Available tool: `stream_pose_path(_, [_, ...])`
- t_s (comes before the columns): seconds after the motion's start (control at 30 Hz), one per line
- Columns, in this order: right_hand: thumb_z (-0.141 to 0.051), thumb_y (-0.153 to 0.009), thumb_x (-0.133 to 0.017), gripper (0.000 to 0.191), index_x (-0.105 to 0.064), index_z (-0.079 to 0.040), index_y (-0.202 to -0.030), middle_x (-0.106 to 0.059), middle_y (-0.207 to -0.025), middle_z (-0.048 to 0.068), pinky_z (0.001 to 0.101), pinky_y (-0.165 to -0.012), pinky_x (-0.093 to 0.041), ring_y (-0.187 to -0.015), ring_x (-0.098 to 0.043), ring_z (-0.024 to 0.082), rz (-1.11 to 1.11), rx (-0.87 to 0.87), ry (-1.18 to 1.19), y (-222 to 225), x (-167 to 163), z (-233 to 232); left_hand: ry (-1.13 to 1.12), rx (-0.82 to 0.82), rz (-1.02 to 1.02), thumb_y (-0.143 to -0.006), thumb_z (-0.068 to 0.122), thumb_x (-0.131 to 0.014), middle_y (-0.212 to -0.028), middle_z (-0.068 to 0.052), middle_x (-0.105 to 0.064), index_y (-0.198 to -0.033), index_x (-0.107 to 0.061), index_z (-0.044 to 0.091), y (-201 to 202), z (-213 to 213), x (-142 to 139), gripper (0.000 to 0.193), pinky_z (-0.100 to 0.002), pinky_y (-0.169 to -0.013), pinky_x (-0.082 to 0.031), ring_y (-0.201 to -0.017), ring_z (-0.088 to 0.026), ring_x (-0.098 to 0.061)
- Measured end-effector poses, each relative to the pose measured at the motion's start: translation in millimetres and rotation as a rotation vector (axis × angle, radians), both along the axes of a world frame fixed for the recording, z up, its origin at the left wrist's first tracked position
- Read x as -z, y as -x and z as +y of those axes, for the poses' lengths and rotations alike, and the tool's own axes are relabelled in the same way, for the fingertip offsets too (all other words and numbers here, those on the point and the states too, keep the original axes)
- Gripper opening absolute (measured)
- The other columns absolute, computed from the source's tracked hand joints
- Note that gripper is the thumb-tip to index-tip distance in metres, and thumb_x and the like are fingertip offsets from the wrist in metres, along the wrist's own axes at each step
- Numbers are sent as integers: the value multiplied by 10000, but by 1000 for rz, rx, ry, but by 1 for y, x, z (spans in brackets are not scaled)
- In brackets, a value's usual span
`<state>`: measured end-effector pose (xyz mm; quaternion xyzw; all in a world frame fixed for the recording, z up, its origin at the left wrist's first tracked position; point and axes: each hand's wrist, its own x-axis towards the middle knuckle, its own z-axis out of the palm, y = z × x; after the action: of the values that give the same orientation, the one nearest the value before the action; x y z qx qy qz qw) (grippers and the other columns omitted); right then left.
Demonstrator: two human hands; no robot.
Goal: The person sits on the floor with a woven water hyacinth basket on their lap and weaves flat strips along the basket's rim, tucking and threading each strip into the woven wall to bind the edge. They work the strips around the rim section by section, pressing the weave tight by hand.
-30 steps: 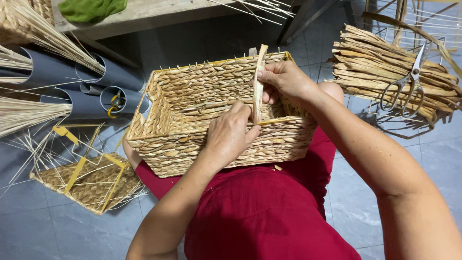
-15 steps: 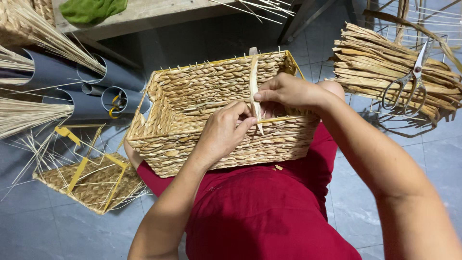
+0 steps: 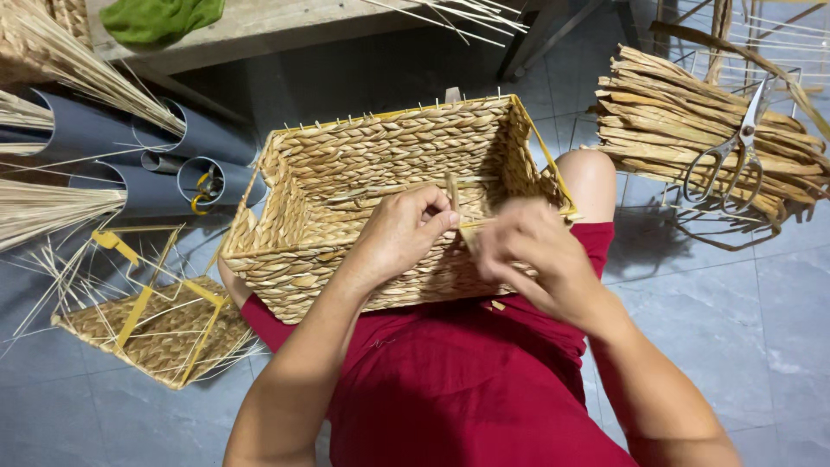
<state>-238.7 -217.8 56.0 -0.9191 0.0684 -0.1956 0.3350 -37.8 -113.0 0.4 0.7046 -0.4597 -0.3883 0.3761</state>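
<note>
Rectangular woven straw basket (image 3: 363, 182) on lap, yellow-wire rim, open interior, left hand (image 3: 402, 233) and right hand (image 3: 532, 255) fingers pinching pale straw strip (image 3: 453, 195) at near wall

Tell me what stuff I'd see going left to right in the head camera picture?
Grey pipes → half-woven mat on a yellow frame → woven basket → left hand → right hand → scissors on a bundle of dried strips.

Grey tiled floor (image 3: 761, 329): 1 half-woven basket base (image 3: 151, 333), grey pipes (image 3: 130, 147), 1 bundle of flat fibre strips (image 3: 692, 130).
</note>
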Motion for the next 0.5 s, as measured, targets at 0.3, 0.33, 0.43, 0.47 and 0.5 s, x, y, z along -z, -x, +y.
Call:
stream_pose_path(0.3, [-8,-820,-670,387,-685,3,-1207,-633,-1260,157,420,-953,-521,-1159,-638,336,66,-45,-253,44,-11,0,9,17,-15,-930,253,-707,-842,-94,-733,-906,-714,22,1,-4,7,232,-361,-661,-547,-687,-200,-672])
stream_pose_path(0.33, [16,-811,-705,420,-715,-52,-1225,-613,-1317,159,394,-915,-530,-1099,-635,291,113,-5,-208,30,0,5,3,11,-20,-930,255,-708,-848,-95,-730,-903,-714,20,1,-3,6,237,-364,-657,-545,-687,-206,-667])
stream_pose_path(0.43, [-11,-834,-762,384,-743,-110,-1204,-618,-1317,152,363,-918,-537,-1112,-640,265,19,27,-121,8,30,19,27,18,-17,-936,243,-689,-854,-89,-735,-902,-713,25,1,-2,5,221,-351,-677,-556,-707,-189,-691])
stream_pose_path(0.47, [-36,-850,-773,344,-743,-111,-1185,-631,-1288,147,361,-938,-536,-1148,-644,275,-55,16,-96,7,40,20,10,14,-16,-938,249,-692,-843,-89,-735,-902,-705,26,0,-2,4,227,-353,-677,-556,-704,-192,-688])
stream_pose_path(0.5, [-24,-876,-747,293,-736,-84,-1163,-660,-1256,144,356,-932,-551,-1126,-667,270,-74,7,-161,12,47,20,-9,11,-13,-941,256,-696,-832,-88,-736,-901,-698,27,1,-2,3,233,-354,-677,-556,-702,-195,-686])
